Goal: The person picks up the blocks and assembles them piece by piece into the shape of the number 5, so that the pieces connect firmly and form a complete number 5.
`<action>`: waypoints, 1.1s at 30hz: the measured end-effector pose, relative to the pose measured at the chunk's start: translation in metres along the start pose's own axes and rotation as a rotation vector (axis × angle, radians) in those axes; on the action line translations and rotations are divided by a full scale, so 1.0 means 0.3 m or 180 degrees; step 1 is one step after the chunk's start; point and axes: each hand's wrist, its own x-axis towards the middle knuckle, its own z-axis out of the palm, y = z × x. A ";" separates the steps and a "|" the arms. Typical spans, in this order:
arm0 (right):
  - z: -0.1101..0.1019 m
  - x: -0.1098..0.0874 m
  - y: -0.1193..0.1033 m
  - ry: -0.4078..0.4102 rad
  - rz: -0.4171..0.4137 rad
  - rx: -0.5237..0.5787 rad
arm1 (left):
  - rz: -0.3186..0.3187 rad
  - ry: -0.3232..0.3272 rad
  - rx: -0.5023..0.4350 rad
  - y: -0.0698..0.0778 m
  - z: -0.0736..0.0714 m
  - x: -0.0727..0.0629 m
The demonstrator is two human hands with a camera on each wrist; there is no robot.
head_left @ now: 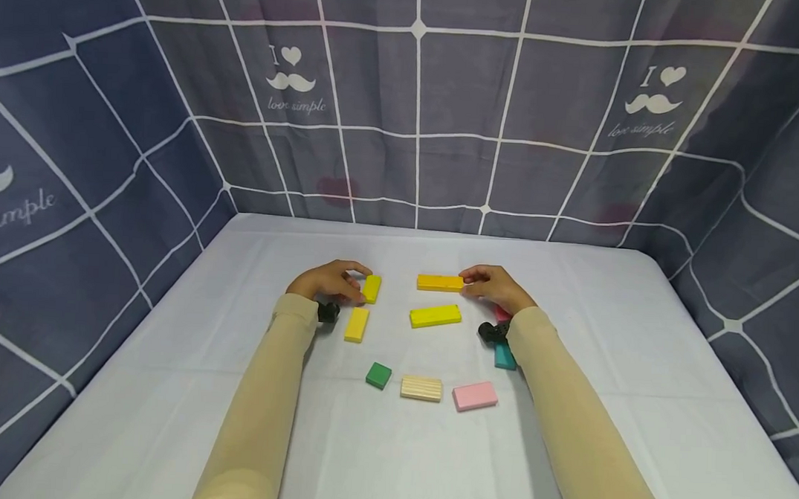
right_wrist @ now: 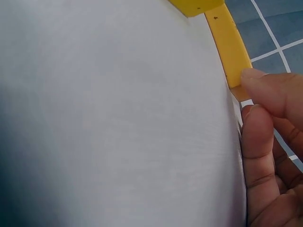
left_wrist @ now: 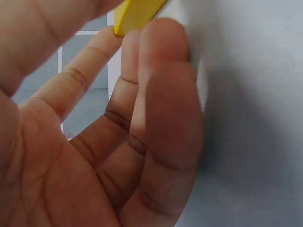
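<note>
My left hand (head_left: 330,281) pinches a short yellow block (head_left: 372,288) between thumb and fingers; only a corner of that block shows in the left wrist view, at the top. With thumb and fingertips, my right hand (head_left: 500,287) grips the right end of a long orange-yellow block (head_left: 438,283) lying at the back. The right wrist view has the thumb on this block's near end. Just in front of it lies a long bright-yellow block (head_left: 434,316). Another short yellow block (head_left: 357,325) rests near the left wrist.
Nearer on the white-covered table (head_left: 390,457) lie a green block (head_left: 378,375), a ridged cream block (head_left: 422,388) and a pink block (head_left: 475,396). A teal block (head_left: 505,356) and a red block (head_left: 501,313) are partly hidden by the right arm. Grey checked curtains (head_left: 460,88) surround the table.
</note>
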 end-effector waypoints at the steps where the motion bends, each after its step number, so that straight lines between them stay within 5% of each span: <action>1: -0.001 -0.002 -0.003 0.0003 0.0007 -0.0012 | -0.0013 -0.0002 0.0020 0.003 -0.001 0.005; 13: -0.006 0.005 -0.007 -0.0032 0.0078 0.0043 | -0.0093 0.0015 0.0331 0.075 0.021 0.030; 33: -0.008 0.023 0.001 -0.0084 0.0146 0.0031 | -0.0297 -0.0001 0.0360 0.139 0.069 0.076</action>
